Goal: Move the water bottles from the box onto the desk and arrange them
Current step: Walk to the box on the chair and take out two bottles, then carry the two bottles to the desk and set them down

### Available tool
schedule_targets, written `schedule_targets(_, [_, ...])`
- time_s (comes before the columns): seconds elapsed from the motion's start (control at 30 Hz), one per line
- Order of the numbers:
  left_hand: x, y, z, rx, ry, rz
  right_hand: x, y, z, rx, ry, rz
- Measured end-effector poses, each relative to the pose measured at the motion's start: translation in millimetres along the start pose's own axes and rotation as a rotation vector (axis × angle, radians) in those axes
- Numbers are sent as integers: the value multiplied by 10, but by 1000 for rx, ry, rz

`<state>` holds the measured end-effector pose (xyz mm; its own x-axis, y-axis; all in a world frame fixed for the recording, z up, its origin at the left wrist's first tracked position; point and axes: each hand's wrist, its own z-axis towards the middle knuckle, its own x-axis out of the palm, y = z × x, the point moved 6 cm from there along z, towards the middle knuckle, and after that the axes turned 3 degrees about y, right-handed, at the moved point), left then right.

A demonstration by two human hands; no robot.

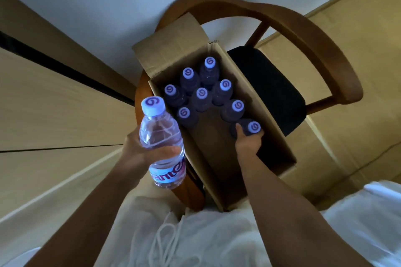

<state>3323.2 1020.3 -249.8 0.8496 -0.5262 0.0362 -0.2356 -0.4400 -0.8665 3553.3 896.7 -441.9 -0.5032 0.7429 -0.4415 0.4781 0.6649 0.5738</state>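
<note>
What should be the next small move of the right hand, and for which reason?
Probably lift straight up. The right hand already grips a bottle standing in the box near its right wall, while the left hand holds another bottle clear of the box.

A water bottle [161,143] carries a pink-and-purple label [168,172] with white lettering partly readable as "ame"; the rest is cut off. A purple swirl logo marks its white cap [153,104] and the caps in the cardboard box [271,136].
</note>
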Motion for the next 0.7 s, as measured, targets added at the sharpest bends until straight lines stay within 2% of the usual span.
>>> schedule_targets(0.1, [88,12,0,-15,21,33,-92,10,-170,-103,20,-65])
schedule_targets(0.23, [245,2,-1,-8,69,22,-227,124,-547,-345,42,-74])
schedule_targets(0.3, [323,-27,0,5,83,90,-313,245,-776,-455,46,-72])
schedule_targets(0.37, [408,-48,-46,18,115,140,-455,366,-1021,-544,68,12])
schedule_targets(0.53, [491,-113,-132,102,169,4,-728,798,-1529,-705,231,202])
schedule_targets(0.7, [383,-128,-285,120,100,-35,-812,1110,-1932,-781,341,314])
